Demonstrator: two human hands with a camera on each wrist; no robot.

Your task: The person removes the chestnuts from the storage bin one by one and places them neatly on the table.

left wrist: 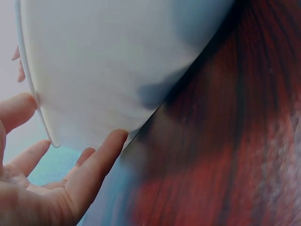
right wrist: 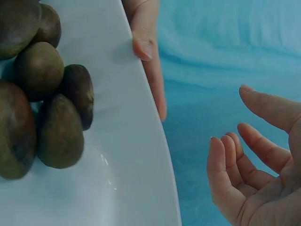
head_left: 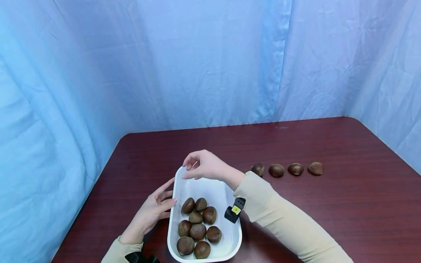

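My fingers [head_left: 166,195] on the left hand [head_left: 151,212] are straight and a little spread, tips pressing on the left rim of the white tray [head_left: 184,182]; the thumb tip lies over the rim, as the right wrist view shows. From the left wrist view the fingertips [left wrist: 113,141] touch the tray's outer wall [left wrist: 108,66], and the wall there seems lifted a bit off the table, but I cannot tell for sure.

The tray sits at the near-left part of the dark red wood table [head_left: 329,204]. Inside, approx. nine chestnuts [head_left: 197,230] are bunched at the near end; the far end of the tray is bare.

My right hand [head_left: 205,166] is at the far rim of the tray, fingers loosely curved, holding nothing. In the right wrist view its fingers [right wrist: 235,160] are apart and relaxed, w/ the palm open toward the tray edge [right wrist: 155,141].

Further right, well apart from the tray, four more chestnuts [head_left: 286,169] lie in a row on the table. Behind all is a blue curtain [head_left: 210,62].
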